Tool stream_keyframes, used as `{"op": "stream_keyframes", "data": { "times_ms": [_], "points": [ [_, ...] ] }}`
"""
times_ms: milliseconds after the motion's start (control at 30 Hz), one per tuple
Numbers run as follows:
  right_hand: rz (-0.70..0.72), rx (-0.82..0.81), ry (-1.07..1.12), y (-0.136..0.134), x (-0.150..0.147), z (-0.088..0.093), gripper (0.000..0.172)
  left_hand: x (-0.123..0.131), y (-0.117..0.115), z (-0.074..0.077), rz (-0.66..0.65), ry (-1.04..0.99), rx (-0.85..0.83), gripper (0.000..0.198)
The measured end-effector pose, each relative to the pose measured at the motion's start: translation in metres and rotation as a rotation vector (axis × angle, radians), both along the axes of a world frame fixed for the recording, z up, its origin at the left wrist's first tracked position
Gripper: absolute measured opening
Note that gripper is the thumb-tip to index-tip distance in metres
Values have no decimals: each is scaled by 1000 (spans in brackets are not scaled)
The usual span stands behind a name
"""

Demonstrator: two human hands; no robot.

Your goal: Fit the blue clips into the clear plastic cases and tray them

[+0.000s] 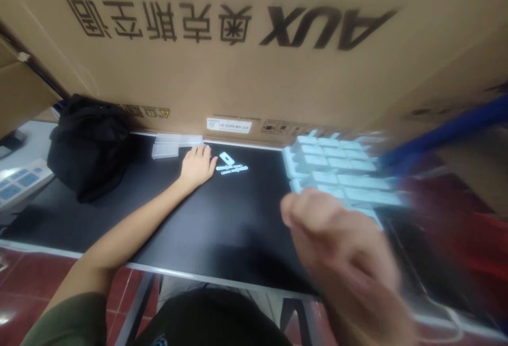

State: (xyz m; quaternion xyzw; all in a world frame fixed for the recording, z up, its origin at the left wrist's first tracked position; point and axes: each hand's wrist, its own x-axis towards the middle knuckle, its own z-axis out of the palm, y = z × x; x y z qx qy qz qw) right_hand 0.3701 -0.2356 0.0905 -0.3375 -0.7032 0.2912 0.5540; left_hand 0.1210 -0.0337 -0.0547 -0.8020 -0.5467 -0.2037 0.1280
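My left hand (197, 167) rests palm down on the black tabletop, its fingers stretched forward and the thumb apart. A bit of pale blue shows by its fingertips, too small to name. Clear plastic cases (165, 149) lie just to its left. On its right are a small pale blue plate with a slot (226, 158) and several thin pale blue strips (233, 168). My right hand (337, 229) is raised close to the camera, closed like a fist and blurred; whatever it holds, if anything, is hidden. Beyond it are stacked pale blue blocks or packs (333, 155), partly covered by the hand.
A large cardboard box (238, 81) with upside-down print stands along the back of the black table (206, 229). A black cloth bag (89, 147) sits at the left, beside a white and blue box (24, 182). A blue bar (444, 129) slants in at the right.
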Motion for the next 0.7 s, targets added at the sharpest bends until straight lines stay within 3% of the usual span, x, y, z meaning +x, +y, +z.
{"op": "stream_keyframes", "data": {
  "times_ms": [100, 267, 433, 567, 633, 700],
  "points": [
    [32, 103, -22, 48, -9, -26, 18, -3, 4, -5, -22, -29, 16, 37],
    [-192, 109, -594, 104, -5, -78, 17, -4, 7, -4, -57, -19, -58, 37],
    [-261, 22, -1003, 117, -4, -119, 48, -6, 6, 7, -324, -49, -176, 28],
    [-225, 9, -1085, 118, -6, -132, 48, -6, 2, 16, -555, -58, -266, 28],
    [-227, 9, -1076, 120, -5, -133, 44, -5, 0, 18, -583, -51, -261, 29],
    [-248, 10, -1059, 120, -4, -132, 38, -5, 0, 19, -469, -56, -187, 30]
  ]
}}
